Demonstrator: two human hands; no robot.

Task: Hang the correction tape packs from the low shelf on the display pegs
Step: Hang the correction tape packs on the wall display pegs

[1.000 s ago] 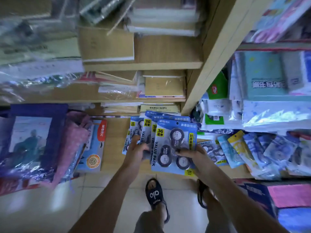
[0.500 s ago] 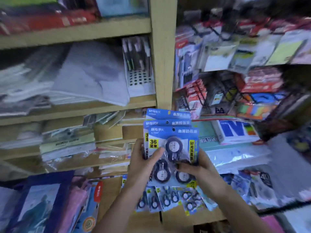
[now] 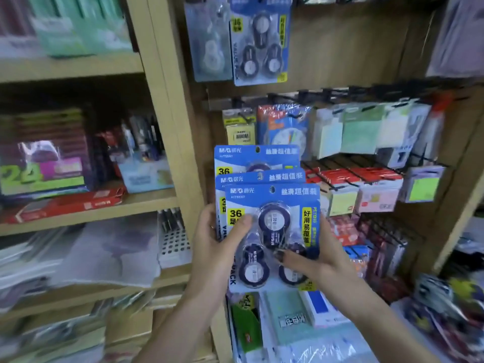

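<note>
packs (image 3: 272, 205) raised to peg height, both hands (image 3: 217, 247) holding.

We see wooden shelves (image 3: 86, 205) at nine o'clock bearing a red box (image 3: 65, 204), display pegs (image 3: 340, 94) at one o'clock carrying sticky-note packs (image 3: 361, 129)

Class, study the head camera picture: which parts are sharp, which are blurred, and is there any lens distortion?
Head view: the front correction tape pack held in both hands is sharpest, its print readable; the left shelves and the bottom right corner smear with blur; the wooden upright leans, showing wide-angle distortion.
</note>
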